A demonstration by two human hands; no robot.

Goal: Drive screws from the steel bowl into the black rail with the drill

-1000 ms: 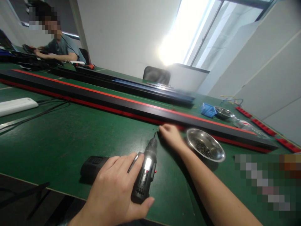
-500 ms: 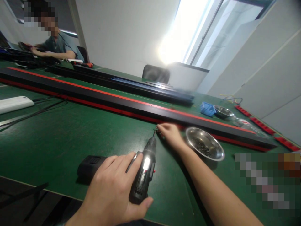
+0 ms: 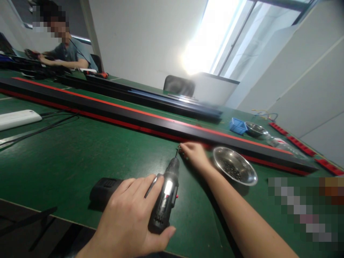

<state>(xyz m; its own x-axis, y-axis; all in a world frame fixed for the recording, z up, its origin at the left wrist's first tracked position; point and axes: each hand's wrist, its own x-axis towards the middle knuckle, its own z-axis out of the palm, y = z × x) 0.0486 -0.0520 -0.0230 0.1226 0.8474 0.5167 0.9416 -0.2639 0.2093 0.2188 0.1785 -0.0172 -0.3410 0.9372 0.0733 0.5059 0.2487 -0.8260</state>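
My left hand (image 3: 131,211) is wrapped round a black cordless drill (image 3: 163,195), which lies on its side with its battery end to the left on the green table. Its thin bit points away from me. At the bit's tip, the thumb and fingers of my right hand (image 3: 195,154) are pinched on what looks like a small screw (image 3: 177,148); its shape is hard to make out. Right of that hand stands a shiny metal bowl (image 3: 219,157) with many small dark screws (image 3: 233,171) in it. Just beyond the hand runs a long black-and-red bar (image 3: 161,124).
Further back lie more long dark bars (image 3: 150,96). A blue basket (image 3: 238,126), a second metal bowl (image 3: 256,129) and a clear plastic bottle (image 3: 286,147) are at the right. A white device (image 3: 20,120) with cables is at the left. A co-worker (image 3: 72,53) sits behind.
The view has shifted very slightly. Both hands and the drill keep almost the same place, with the right fingers still at the bit's tip.
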